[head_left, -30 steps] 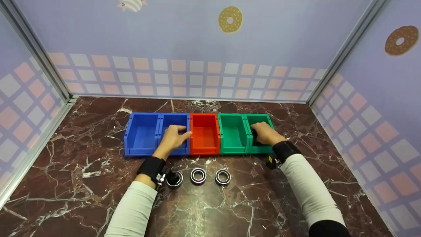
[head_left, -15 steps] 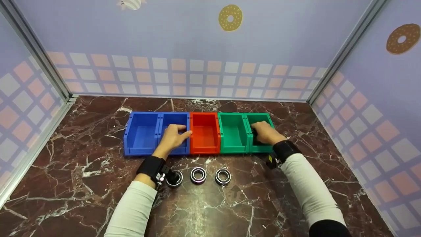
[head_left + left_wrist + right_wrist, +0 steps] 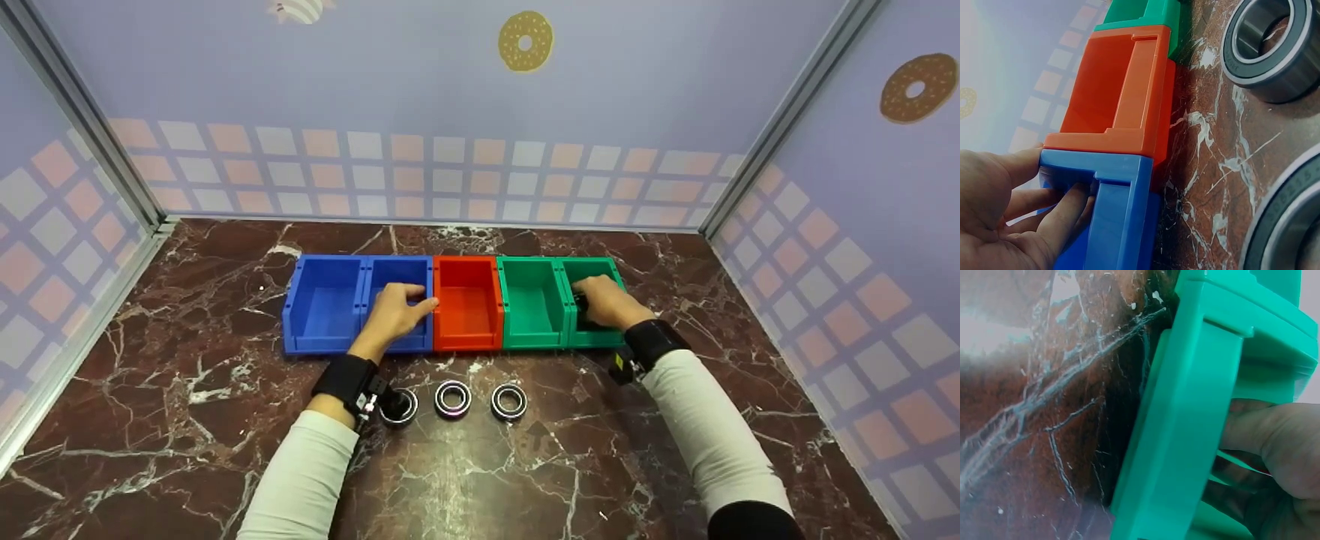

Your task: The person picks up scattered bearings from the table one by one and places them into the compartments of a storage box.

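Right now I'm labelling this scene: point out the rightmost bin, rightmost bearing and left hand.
Rightmost bin [image 3: 1185,427], right wrist view: front wall.
Rightmost bearing [image 3: 508,417], head view: ring's near side.
Left hand [image 3: 394,311], head view: back of hand.

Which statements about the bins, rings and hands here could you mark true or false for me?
1. Five bins stand in a row. True.
2. Three metal rings lie on the table. True.
3. The middle bin is yellow. False: the middle bin is red.
4. The left hand reaches into the blue bin beside the red one. True.
5. Both hands reach into one bin. False: the right hand reaches into the rightmost green bin.
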The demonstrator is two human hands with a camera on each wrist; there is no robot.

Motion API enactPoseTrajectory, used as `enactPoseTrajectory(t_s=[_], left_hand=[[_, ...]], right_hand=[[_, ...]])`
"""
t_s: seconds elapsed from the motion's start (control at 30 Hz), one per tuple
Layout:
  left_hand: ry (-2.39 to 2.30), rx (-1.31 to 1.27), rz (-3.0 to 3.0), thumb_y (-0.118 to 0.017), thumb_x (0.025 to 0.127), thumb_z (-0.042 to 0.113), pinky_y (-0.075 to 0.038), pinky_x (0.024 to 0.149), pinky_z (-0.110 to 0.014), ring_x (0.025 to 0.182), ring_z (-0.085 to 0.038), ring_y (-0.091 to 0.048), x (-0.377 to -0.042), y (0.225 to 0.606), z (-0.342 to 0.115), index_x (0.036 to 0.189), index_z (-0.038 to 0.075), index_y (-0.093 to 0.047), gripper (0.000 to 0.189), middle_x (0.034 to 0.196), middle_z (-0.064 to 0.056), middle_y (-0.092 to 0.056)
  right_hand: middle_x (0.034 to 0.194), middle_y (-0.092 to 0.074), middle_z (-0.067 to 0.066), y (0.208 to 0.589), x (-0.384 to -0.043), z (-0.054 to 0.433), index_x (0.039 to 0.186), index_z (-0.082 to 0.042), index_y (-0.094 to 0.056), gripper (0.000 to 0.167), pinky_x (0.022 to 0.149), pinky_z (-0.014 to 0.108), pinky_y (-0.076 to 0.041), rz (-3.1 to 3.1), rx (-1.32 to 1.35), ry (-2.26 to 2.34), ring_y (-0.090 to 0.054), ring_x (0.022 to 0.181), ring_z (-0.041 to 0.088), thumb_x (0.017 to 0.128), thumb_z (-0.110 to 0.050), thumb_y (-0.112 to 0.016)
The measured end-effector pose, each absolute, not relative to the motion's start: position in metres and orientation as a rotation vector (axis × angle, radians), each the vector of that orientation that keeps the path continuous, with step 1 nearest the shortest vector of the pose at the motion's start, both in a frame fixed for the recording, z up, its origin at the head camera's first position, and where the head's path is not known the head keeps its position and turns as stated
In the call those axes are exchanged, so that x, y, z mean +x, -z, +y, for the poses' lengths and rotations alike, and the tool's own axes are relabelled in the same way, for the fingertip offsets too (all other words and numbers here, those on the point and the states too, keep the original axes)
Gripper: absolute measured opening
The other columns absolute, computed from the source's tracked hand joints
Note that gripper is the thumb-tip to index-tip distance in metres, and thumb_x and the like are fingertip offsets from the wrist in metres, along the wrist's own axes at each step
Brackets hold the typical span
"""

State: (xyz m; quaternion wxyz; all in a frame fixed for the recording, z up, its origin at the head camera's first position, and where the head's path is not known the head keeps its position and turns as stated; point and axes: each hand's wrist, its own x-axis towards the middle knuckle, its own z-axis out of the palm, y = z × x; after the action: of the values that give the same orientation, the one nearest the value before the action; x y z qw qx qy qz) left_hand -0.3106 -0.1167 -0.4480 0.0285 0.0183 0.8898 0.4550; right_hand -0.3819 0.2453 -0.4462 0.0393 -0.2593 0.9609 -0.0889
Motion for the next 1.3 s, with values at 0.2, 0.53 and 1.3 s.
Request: enactPoseTrajectory(t_s=[0.2,0.53,1.3], left_hand=[[-1.405,0.047,2.735,-0.063,0.096,0.026,-0.038,0.117,-0.046,0.139,-0.037,-0.045,-0.311,0.447,-0.116,0.136,-0.007,-0.054,0.053,0.143,-0.024,-0.052],[-1.421,0.052,2.723,-0.063,0.096,0.025,-0.038,0.117,-0.047,0.139,-0.038,-0.044,-0.311,0.448,-0.117,0.137,-0.007,-0.053,0.053,0.144,-0.025,-0.051],[-1.394,0.068,2.754,-0.063,0.096,0.026,-0.038,0.116,-0.047,0.138,-0.039,-0.045,-0.31,0.448,-0.116,0.136,-0.007,-0.054,0.053,0.143,-0.025,-0.053]], right_hand=[[0.11,-0.07,0.023,0.435,-0.376,0.247,0.112,0.001,-0.068,0.033,0.084,0.044,-0.055,2.912,-0.764,0.298,-0.067,0.101,0.035,0.08,0.011,-0.069],[0.127,-0.065,0.021,0.414,-0.361,0.252,0.126,0.0,-0.065,0.045,0.097,0.052,-0.053,2.937,-0.744,0.317,-0.06,0.12,0.04,0.082,0.0,-0.075],[0.12,-0.07,0.011,0.404,-0.302,0.247,0.123,-0.005,-0.067,0.043,0.096,0.045,-0.054,2.871,-1.243,0.428,-0.065,0.112,0.029,0.083,-0.014,-0.079]])
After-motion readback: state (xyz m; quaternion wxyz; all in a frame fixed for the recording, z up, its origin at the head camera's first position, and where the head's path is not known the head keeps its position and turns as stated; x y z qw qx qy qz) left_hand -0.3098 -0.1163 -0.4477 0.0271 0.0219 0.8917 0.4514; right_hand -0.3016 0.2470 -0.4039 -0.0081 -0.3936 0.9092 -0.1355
